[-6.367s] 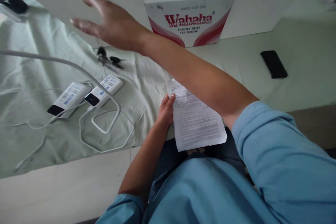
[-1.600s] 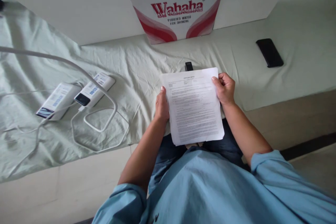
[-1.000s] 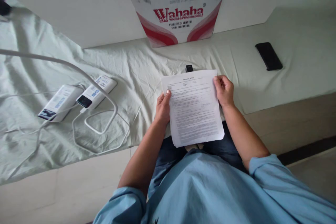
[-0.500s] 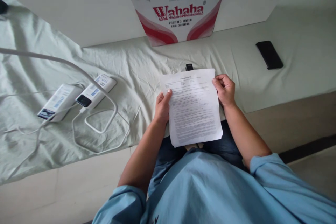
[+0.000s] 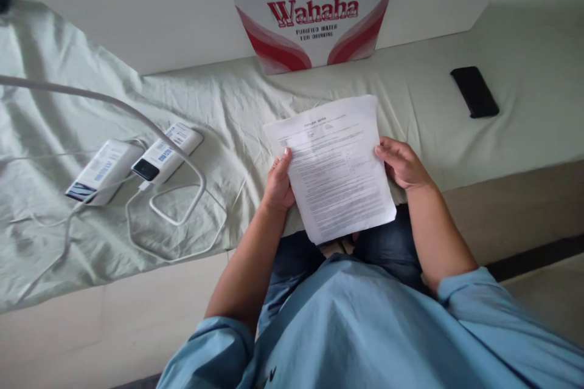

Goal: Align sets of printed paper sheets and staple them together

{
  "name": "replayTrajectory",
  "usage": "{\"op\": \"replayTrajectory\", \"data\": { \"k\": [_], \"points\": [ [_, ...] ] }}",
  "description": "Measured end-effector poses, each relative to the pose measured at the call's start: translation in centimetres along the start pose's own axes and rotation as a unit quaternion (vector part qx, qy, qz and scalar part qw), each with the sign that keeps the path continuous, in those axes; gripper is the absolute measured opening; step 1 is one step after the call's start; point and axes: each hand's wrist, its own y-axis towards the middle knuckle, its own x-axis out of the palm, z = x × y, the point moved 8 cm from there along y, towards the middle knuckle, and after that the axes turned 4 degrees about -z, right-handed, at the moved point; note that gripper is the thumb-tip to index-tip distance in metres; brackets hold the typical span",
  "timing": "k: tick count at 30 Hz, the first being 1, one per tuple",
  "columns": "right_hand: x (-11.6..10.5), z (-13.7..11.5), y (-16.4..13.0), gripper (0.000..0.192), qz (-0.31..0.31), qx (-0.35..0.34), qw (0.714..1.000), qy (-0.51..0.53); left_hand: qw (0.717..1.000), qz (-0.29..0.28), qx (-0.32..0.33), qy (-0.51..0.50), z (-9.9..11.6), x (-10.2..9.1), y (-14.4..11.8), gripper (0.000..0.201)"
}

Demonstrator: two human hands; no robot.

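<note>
Printed white paper (image 5: 340,179) is held up between both hands, above my lap and the edge of the cloth-covered surface. My left hand (image 5: 279,182) grips its left edge, the thumb lying on the printed face and the other fingers mostly behind. On the right edge, my right hand (image 5: 404,161) pinches the paper between thumb and fingers. The paper tilts slightly, its right side higher than its left. Whether it is one sheet or a thin stack I cannot tell. Its small print is too blurred to read.
A Wahaha water carton (image 5: 314,18) stands at the back against a white panel. On the pale green cloth (image 5: 429,103), a black phone (image 5: 475,92) lies right. Two white power banks (image 5: 171,149) (image 5: 104,167) and a looping white cable (image 5: 203,185) lie left.
The paper has turned counter-clockwise and its top edge has moved up, now covering the small black object behind it. My right hand has shifted slightly outward and down along its edge.
</note>
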Motion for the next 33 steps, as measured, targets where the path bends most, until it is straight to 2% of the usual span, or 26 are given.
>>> {"op": "replayTrajectory", "data": {
  "k": [2,4,7,9,12,15,21,27,30,33],
  "points": [
    [0.6,-0.2,-1.5,0.056,-0.039,0.048,0.998,-0.001,1.000,0.004,-0.004,-0.007,-0.1,0.0,0.1,0.063],
    [0.6,-0.3,-2.7,0.055,-0.029,0.072,0.997,-0.028,1.000,0.014,0.005,-0.006,-0.1,0.1,0.0,0.064],
    [0.0,-0.8,-3.7,0.057,0.049,0.033,0.996,-0.071,0.999,0.017,0.021,0.027,0.0,0.7,-0.5,0.059],
    [-0.3,-1.1,-4.4,0.056,0.102,-0.006,0.991,-0.089,0.998,-0.007,0.008,0.062,-0.2,1.4,-1.1,0.055],
    [0.0,-1.2,-5.5,0.051,0.137,-0.044,0.984,-0.108,0.993,-0.030,-0.009,0.110,-0.4,2.2,-2.3,0.054],
    [0.4,-0.5,-6.5,0.050,0.137,-0.046,0.983,-0.112,0.993,-0.009,0.010,0.117,0.0,2.2,-3.4,0.056],
    [0.9,2.5,-8.2,0.050,0.092,0.025,0.989,-0.116,0.997,0.046,-0.006,0.063,-1.3,0.9,-4.6,0.059],
    [0.0,4.2,-10.8,0.053,0.074,0.081,0.988,-0.108,0.994,0.050,0.012,0.094,-1.7,0.0,-4.9,0.059],
    [-0.6,4.4,-12.4,0.057,0.055,0.110,0.985,-0.120,0.996,0.061,-0.007,0.070,-1.6,-0.1,-5.1,0.058],
    [-0.7,4.0,-13.7,0.057,0.059,0.109,0.987,-0.100,0.997,0.050,-0.055,0.031,-1.8,0.3,-5.5,0.055]
  ]
}}
